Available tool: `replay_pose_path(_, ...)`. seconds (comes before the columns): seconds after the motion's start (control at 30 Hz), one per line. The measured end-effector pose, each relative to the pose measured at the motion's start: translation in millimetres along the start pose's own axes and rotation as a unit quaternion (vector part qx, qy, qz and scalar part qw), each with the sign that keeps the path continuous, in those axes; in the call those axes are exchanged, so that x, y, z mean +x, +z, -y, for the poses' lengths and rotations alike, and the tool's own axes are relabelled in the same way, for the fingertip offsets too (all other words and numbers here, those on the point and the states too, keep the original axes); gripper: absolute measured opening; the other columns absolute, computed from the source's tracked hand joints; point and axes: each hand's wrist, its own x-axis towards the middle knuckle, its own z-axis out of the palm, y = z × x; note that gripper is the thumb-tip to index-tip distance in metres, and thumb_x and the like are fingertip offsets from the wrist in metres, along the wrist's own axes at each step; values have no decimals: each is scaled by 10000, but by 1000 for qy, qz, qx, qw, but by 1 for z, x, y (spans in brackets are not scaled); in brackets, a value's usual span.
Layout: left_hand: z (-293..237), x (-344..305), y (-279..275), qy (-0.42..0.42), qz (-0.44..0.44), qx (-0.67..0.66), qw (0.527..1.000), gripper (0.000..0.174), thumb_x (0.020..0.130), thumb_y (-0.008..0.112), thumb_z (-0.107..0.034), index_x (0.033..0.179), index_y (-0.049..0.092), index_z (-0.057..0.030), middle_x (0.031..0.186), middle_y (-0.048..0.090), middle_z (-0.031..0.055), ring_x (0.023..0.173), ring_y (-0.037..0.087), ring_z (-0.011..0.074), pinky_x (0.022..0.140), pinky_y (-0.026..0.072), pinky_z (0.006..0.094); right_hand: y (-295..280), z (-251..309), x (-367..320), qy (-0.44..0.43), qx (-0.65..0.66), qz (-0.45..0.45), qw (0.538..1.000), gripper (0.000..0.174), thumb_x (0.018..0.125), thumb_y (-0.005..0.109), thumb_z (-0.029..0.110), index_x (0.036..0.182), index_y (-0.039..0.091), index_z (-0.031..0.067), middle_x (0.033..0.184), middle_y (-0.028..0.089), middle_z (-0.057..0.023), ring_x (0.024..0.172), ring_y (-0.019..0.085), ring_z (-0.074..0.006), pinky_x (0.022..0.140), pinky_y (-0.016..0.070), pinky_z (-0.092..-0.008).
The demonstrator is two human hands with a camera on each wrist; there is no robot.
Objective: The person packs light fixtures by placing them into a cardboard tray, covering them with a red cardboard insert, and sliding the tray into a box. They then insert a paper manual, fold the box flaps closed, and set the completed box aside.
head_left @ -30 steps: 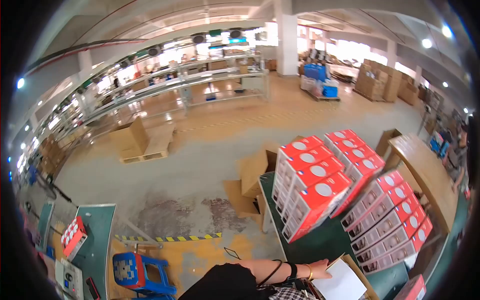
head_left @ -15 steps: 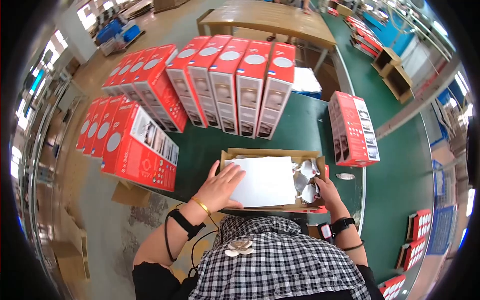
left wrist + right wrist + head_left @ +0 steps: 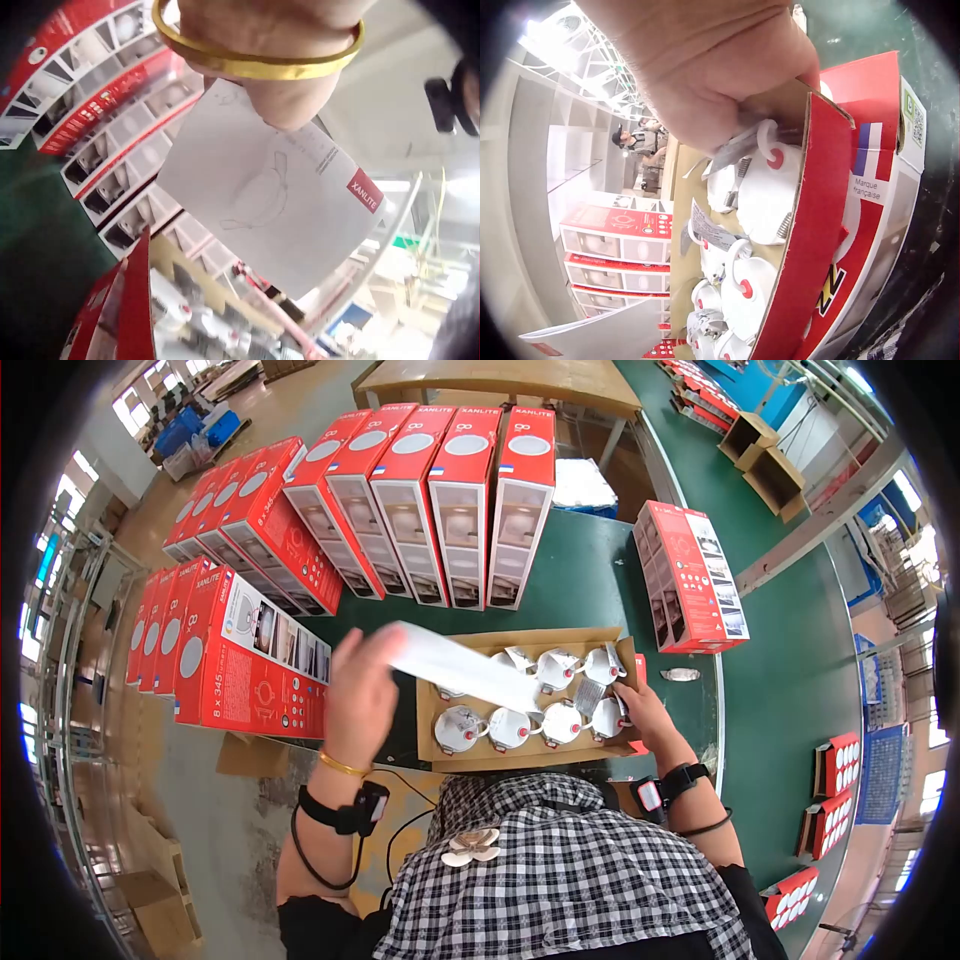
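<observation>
In the head view my left hand [image 3: 365, 685] holds a white instruction leaflet [image 3: 465, 668] above the left part of an open cardboard box [image 3: 428, 725]. The left wrist view shows a lamp drawing and a red XANLITE mark on the leaflet [image 3: 255, 187]. Inside the box stand two rows of white round spotlights [image 3: 510, 728] with red plugs and paper tags. My right hand [image 3: 648, 715] grips the box's right end, its fingers reaching inside over the wall. From the right wrist, a red outer side of the box [image 3: 821, 187] shows beside the spotlights [image 3: 754, 292].
Red XANLITE cartons [image 3: 465, 510] stand in rows at the back and left of the green table [image 3: 585, 575]. Another red carton [image 3: 690, 580] stands at the right. A small clear packet [image 3: 680, 674] lies near the table edge. Wooden table [image 3: 500, 385] stands beyond.
My view has turned from the room to the table. The left hand, earlier laid on the leaflet in the box, has lifted it and tilted it up, uncovering the spotlights. The right hand stays at the box's right end.
</observation>
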Motion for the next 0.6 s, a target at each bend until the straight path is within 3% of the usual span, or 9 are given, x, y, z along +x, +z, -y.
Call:
replay_pose_path(0.1,35,-2,-5,-150,-108,-27,982,435,906,470,75,1314,581,-28,1284,634,180,1189,598,355,1064,438,436,-4,-3,1,1,-16,-10,1000,351,993,559,241,1272,594,33,979,668,-22,805,617,-107,701,513,-281)
replay_pose_path(0.23,109,-53,40,-228,3,18,973,467,910,473,61,1368,529,-15,1339,579,228,1244,549,395,1063,434,433,-5,5,-7,16,-18,-21,1000,377,986,576,265,1283,587,32,986,668,-21,798,610,-103,676,510,-274)
replay_pose_path(0.3,120,-70,58,-160,60,104,980,490,882,581,1,1367,512,-15,1312,592,218,1239,544,397,1042,452,442,-4,3,-9,12,-38,-35,999,395,978,586,272,1293,582,35,1003,667,-26,823,610,-103,689,513,-273)
replay_pose_path(0.37,97,-58,57,-151,38,49,987,458,853,648,-24,1302,557,-19,1259,610,207,1198,563,395,1007,469,445,-2,-2,-13,-33,-61,-57,996,423,970,595,273,1311,567,24,1012,666,-42,859,608,-115,738,518,-291)
replay_pose_path(0.4,85,-48,54,-158,24,6,987,341,854,676,-31,1192,628,-22,1199,627,186,1170,571,365,1009,458,418,0,-1,-15,-59,-106,-75,990,450,958,599,253,1324,546,-3,1071,669,-110,923,623,-184,810,512,-336)
replay_pose_path(0.47,61,-30,46,-136,34,-17,990,256,851,685,-37,1106,659,-29,1128,644,160,1100,594,345,958,477,411,-6,-11,-13,-94,-151,-91,980,456,953,602,256,1319,547,-11,1093,660,-143,960,622,-232,843,502,-362)
replay_pose_path(0.53,45,-10,48,-70,40,-68,994,100,837,707,-48,937,706,-47,958,670,101,937,629,301,836,508,392,-11,-18,-7,-185,-255,-164,935,387,928,610,174,1275,589,2,1128,627,-202,1058,595,-352,918,476,-417)
replay_pose_path(0.57,46,-5,52,-37,88,-80,992,113,827,721,-71,936,706,-45,944,677,95,932,632,292,829,512,397,-13,-17,-6,-187,-260,-160,934,387,928,610,174,1275,589,2,1128,627,-202,1058,595,-352,918,476,-417)
replay_pose_path(0.6,48,-1,56,-18,106,-88,990,115,820,725,-88,927,709,-51,932,682,81,934,632,279,832,508,395,0,10,-21,-302,-333,-176,876,360,909,616,94,1259,601,10,1133,624,-176,1048,611,-331,913,490,-403)
